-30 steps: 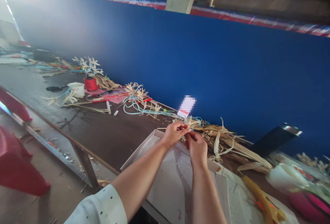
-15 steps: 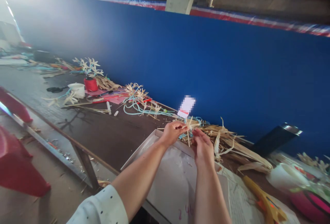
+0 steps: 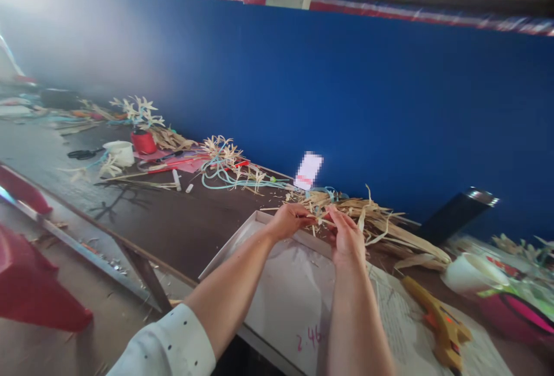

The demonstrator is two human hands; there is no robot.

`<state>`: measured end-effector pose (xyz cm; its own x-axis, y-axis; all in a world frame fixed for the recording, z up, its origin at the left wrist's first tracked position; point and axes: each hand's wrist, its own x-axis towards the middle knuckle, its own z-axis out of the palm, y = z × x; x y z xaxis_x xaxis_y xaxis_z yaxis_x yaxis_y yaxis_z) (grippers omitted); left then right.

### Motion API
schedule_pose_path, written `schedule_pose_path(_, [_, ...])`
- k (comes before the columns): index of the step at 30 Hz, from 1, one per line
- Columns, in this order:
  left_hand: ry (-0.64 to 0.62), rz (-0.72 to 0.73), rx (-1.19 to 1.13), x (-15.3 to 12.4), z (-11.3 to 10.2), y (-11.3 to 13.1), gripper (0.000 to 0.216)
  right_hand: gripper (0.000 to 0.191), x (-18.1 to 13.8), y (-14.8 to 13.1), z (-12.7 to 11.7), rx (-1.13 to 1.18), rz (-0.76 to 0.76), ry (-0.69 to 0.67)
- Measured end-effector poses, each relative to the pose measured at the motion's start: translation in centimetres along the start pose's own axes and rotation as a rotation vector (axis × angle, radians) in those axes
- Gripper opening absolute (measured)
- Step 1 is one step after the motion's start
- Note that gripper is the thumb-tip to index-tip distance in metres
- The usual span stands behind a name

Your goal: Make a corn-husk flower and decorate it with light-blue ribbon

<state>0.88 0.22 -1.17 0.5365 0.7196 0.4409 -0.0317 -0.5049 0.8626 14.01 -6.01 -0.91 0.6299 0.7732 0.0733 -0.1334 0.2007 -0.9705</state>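
Note:
Just above the far edge of a shallow white box lid (image 3: 281, 301), a small pale flower (image 3: 320, 220), apparently of dried husk, lies between my two hands. My left hand (image 3: 289, 223) pinches it from the left with thumb and fingertips. From the other side, the fingers of my right hand (image 3: 347, 233) close on a strip of the flower pointing right. Its centre is small and partly covered by fingertips. Behind my hands spreads a heap of dried husks (image 3: 389, 220).
A yellow glue gun (image 3: 441, 321) lies on paper at right, near a white cup (image 3: 474, 274) and a black tumbler (image 3: 454, 217). Leftward are husk flowers on blue stems (image 3: 223, 148), a red thread spool (image 3: 144, 142), another white cup (image 3: 119, 153) and scissors (image 3: 84, 153). A blue panel (image 3: 367, 87) stands behind.
The flower has turned from upright petals to lying flatter between my fingers. My right fingers have risen and closed on its right side. The view has shifted slightly.

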Motion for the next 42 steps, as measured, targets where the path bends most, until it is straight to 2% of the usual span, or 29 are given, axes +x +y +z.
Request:
schedule_pose_path(10, [-0.048, 0.063, -0.014, 0.2, 0.1, -1.1, 0.028, 0.029, -0.2, -0.8, 0.2, 0.074, 0.089, 0.052])
schedule_pose_path(22, [-0.073, 0.115, 0.033, 0.1, -0.1, -0.8, 0.027, 0.027, -0.2, -0.9, -0.2, 0.229, 0.226, -0.220])
schedule_pose_path(32, [-0.068, 0.048, -0.039, 0.0, -0.3, -0.3, 0.027, 0.049, -0.3, -1.6, -0.3, 0.176, 0.226, -0.092])
schedule_pose_path(37, [-0.065, 0.036, -0.013, 0.1, -0.2, -0.5, 0.022, 0.035, -0.4, -1.2, -0.4, 0.095, 0.154, -0.139])
schedule_pose_path(42, [-0.072, 0.077, -0.030, 0.2, -0.1, -0.8, 0.020, 0.028, -0.3, -1.0, -0.6, 0.107, 0.187, -0.141])
